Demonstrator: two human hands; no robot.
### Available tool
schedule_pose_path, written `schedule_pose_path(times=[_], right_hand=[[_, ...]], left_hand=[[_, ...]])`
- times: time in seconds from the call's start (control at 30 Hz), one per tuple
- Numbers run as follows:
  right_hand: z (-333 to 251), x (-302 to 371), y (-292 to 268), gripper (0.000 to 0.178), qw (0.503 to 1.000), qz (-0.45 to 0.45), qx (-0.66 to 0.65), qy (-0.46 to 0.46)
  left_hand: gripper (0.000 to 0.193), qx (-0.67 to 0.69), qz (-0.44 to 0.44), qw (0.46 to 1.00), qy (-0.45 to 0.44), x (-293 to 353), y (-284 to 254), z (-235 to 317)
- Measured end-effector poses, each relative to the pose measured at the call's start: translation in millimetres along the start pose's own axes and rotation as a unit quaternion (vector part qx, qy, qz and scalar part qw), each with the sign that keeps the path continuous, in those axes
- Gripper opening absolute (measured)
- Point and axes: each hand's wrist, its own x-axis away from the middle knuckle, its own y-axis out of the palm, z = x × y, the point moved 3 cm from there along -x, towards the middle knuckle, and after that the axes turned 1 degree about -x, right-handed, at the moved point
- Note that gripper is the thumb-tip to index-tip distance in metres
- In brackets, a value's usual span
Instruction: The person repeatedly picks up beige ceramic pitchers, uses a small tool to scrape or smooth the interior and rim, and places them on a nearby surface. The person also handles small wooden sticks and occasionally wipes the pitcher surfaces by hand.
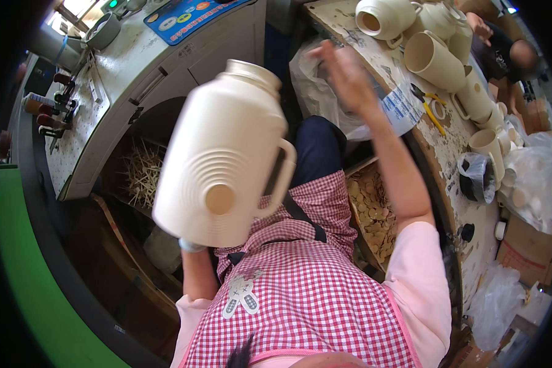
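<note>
A large cream plastic jug body (pixel 218 153) hangs tilted over my lap. Its threaded neck points up, a loop handle (pixel 283 178) juts out at the right, and ridged rings surround a round tan spot low on its wall. My left forearm (pixel 199 276) reaches up behind it, so the jug hides my left hand, which holds it up. My right hand (pixel 348 80) is raised near the right bench with nothing in it. Motion blurs it a little, but its fingers are stretched out. Beside it lies a clear plastic bag (pixel 316 76).
On the right bench (pixel 438 138) stand several cream jug bodies (pixel 432 58), near yellow-handled pliers (pixel 434 110). A box of tan discs (pixel 374 211) sits below. At left is a white worktable (pixel 129 73) with red-knobbed clamps (pixel 52 116). Another person (pixel 503 52) is at far right.
</note>
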Motion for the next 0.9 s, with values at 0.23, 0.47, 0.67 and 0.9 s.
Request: schedule_pose_path(times=[0.23,0.47,0.67,0.9], right_hand=[[208.7,-47.6,-108.5,0.023,0.767,-0.101,0.628,-0.082],[88.7,-27.5,-75.3,0.029,0.872,0.170,0.429,-0.163],[-4.0,39.2,54.0,0.017,0.966,0.020,0.170,-0.192],[8.2,72.4,97.1,0.012,0.992,-0.027,0.094,-0.080]], left_hand=[[0.047,-0.325,0.224,0.910,0.127,-17.7,-160.1,32.1],[0.049,-0.700,0.357,0.534,0.311,-207.2,-394.3,146.1],[0.055,-0.233,0.374,0.895,0.075,-364.4,-452.6,115.5],[0.061,-0.451,0.266,0.851,0.029,-362.9,-437.3,91.5]])
